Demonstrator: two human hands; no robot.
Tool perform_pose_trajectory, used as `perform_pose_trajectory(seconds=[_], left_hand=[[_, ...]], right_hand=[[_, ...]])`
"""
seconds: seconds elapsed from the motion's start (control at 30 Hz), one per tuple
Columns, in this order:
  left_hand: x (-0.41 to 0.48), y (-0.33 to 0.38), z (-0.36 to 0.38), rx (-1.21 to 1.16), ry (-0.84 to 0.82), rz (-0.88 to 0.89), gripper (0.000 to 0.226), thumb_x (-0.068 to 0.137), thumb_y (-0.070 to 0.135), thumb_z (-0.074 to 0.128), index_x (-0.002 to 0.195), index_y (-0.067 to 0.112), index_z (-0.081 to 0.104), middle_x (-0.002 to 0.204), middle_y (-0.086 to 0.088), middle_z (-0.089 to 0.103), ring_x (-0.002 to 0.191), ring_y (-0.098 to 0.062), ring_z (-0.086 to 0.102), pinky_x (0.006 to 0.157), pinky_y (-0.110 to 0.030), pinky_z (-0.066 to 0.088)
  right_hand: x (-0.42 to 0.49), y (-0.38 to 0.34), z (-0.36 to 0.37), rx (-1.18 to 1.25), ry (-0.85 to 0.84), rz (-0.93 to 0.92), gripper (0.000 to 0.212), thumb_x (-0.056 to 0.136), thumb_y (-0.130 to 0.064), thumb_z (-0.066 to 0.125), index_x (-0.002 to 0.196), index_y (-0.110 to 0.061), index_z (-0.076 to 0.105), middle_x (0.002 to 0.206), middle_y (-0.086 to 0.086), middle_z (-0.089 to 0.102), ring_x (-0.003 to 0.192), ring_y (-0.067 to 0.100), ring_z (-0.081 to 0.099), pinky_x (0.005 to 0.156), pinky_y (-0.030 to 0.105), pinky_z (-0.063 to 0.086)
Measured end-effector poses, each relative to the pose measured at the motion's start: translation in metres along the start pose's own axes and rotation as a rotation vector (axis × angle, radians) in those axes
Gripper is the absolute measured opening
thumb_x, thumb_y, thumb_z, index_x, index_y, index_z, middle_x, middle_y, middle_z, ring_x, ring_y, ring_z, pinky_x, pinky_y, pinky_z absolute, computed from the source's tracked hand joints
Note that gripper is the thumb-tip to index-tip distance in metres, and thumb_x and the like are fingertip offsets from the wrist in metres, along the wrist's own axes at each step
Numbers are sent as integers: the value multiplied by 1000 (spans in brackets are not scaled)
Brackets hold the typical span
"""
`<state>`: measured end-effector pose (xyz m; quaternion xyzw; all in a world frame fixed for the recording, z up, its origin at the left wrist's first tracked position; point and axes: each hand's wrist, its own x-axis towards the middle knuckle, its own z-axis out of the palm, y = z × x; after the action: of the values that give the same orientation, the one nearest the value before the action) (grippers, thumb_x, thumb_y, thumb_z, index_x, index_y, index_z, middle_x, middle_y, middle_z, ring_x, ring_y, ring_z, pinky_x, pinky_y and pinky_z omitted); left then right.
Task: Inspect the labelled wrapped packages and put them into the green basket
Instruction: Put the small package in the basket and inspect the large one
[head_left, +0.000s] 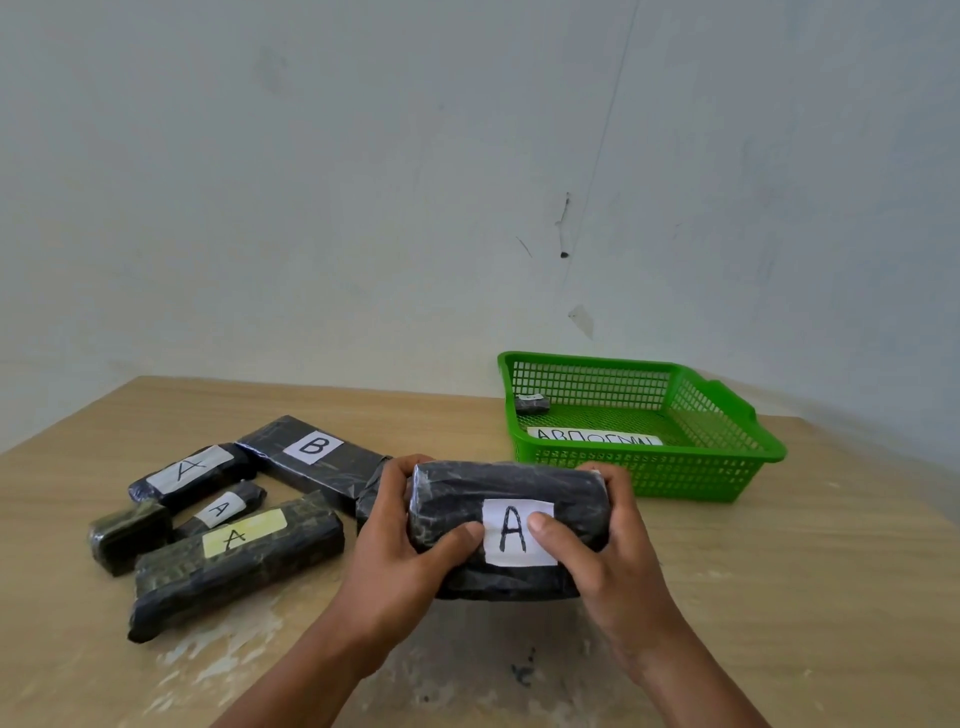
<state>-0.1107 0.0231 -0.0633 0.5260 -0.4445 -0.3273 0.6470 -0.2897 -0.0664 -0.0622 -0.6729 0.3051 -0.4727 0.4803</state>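
I hold a black wrapped package (467, 499) with a white label "A" above the table, in front of me. My left hand (400, 540) grips its left end and my right hand (602, 540) grips its right end, both thumbs on the label's side. The green basket (727, 467) stands behind it at the right, with a small black package (532, 404) and a white paper sign inside. Several more black packages lie at the left: one marked "B" (311, 452), one with a yellow "A" label (234, 566), and two others marked "A" (192, 470).
A small unlabelled black package (127, 535) lies at the far left of the group. Another black package (371, 493) is partly hidden behind my left hand. The wooden table (779, 597) meets a pale wall at the back.
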Motion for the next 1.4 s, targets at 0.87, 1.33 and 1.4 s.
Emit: perform_pose_trajectory(seconds=[0.87,1.33,1.4], left_hand=[[-2,10,1,-113,95,-84,23,93,11,71,105,17,54,93,-12,77,88,-30,78,72,-42,64],[3,10,-3,-197,120,-48,35,83,33,72,107,14,56,97,-16,77,88,-33,77,72,-44,63],[4,11,-3,-246,129,-51,36,86,32,70,116,20,53,93,-9,78,82,-27,78,67,-41,63]], right_hand=[[1,5,5,254,-87,37,30,82,-46,64,102,-26,53,102,20,58,95,28,59,87,47,47],[-2,1,-7,407,-167,-16,26,88,-14,59,114,-8,59,105,12,71,96,27,70,79,36,59],[0,0,-11,471,-202,-8,38,85,-8,57,122,-12,65,115,13,72,106,28,69,87,37,59]])
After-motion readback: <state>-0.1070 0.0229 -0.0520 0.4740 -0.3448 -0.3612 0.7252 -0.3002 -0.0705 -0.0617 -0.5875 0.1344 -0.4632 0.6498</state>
